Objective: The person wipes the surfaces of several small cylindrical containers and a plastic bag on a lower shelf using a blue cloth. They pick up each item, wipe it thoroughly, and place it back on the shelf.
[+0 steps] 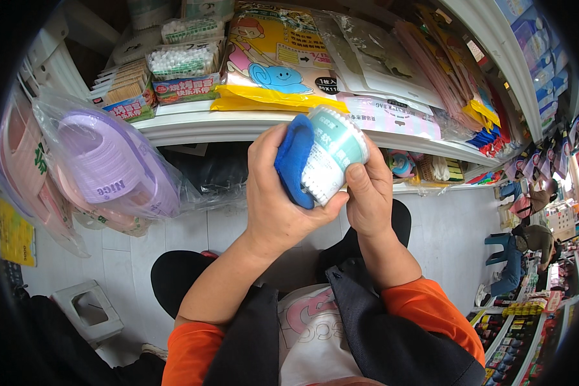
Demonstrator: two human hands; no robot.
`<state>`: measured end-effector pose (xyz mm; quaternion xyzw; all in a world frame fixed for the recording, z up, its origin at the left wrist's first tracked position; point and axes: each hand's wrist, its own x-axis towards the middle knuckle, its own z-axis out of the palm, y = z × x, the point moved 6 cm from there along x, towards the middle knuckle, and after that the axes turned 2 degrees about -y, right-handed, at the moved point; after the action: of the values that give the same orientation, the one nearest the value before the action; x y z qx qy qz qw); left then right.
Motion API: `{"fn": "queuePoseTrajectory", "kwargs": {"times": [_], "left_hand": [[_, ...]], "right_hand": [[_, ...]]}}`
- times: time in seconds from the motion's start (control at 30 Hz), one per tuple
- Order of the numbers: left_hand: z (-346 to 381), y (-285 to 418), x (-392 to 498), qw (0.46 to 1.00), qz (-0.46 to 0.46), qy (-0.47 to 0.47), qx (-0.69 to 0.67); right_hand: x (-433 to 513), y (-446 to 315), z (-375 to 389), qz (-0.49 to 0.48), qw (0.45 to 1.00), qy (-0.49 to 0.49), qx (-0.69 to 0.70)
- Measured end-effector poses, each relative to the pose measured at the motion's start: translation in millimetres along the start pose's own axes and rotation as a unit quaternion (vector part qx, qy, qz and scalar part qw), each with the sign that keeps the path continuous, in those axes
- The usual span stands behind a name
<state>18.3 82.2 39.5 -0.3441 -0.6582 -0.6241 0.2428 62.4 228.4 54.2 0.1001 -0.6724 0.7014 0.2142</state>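
Before the shelf I hold a tilted clear tub of cotton swabs [335,149] with a green and white label. My left hand [275,188] wraps around a blue cloth [296,164], which lies against the tub's side. The left thumb reaches under the tub's lower end. My right hand [370,193] grips the tub from the right, its thumb on the label side. White swab tips show at both ends of the tub.
The white shelf [188,123] carries bagged cotton swabs [186,58], toothpick packs [125,89] and a yellow storage bag pack [275,58]. Wrapped purple slippers [111,159] hang at left. A white stool [87,311] stands on the floor; people [526,246] are at far right.
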Motion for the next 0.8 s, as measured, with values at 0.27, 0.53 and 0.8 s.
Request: {"fn": "queuePoseTrajectory", "kwargs": {"times": [0.27,0.53,0.8], "left_hand": [[-0.7,8.9,1.5,0.995,0.049,-0.009,0.086],[7.4,-5.6,-6.1,0.98,-0.096,-0.007,-0.175],[23.4,-9.1,-7.3,0.744,-0.321,-0.07,-0.581]], "right_hand": [[0.4,-4.2,-3.6,0.017,0.999,0.027,-0.043],[-0.5,-10.1,-1.4,-0.06,0.992,-0.017,-0.111],[6.2,-30.8,5.4,-0.239,0.929,-0.072,-0.274]]}}
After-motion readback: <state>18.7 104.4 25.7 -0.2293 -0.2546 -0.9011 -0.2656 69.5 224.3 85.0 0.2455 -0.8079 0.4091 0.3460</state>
